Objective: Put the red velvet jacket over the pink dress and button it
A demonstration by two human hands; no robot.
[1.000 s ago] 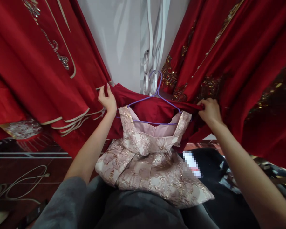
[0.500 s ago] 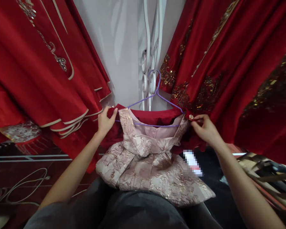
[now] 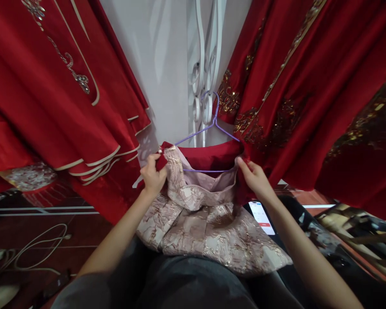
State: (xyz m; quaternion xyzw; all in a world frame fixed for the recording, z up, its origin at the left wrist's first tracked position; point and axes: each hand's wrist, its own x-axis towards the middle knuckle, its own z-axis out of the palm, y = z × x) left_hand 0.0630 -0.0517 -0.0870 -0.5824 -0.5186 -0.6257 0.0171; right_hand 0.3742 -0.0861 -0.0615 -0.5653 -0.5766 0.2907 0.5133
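Note:
A pink and gold brocade dress [image 3: 206, 223] hangs on a purple wire hanger [image 3: 209, 128] whose hook is caught on a white scrolled metal railing [image 3: 204, 81]. A red satin garment [image 3: 209, 155] lies behind and around the dress's neckline. My left hand [image 3: 152, 176] is closed on the red fabric at the dress's left shoulder. My right hand [image 3: 254, 178] is closed on the red fabric at the right shoulder. The skirt of the dress rests on my dark-clothed lap.
Red embroidered gowns hang on the left [image 3: 51, 86] and on the right [image 3: 309, 94]. A phone with a lit screen [image 3: 262, 216] lies by my right forearm. White cables [image 3: 35, 249] lie on the dark red floor at lower left.
Both hands have come inward and down from a wide spread, drawing the red garment's edges to the pink dress's shoulders. The phone screen now shows beside my right arm.

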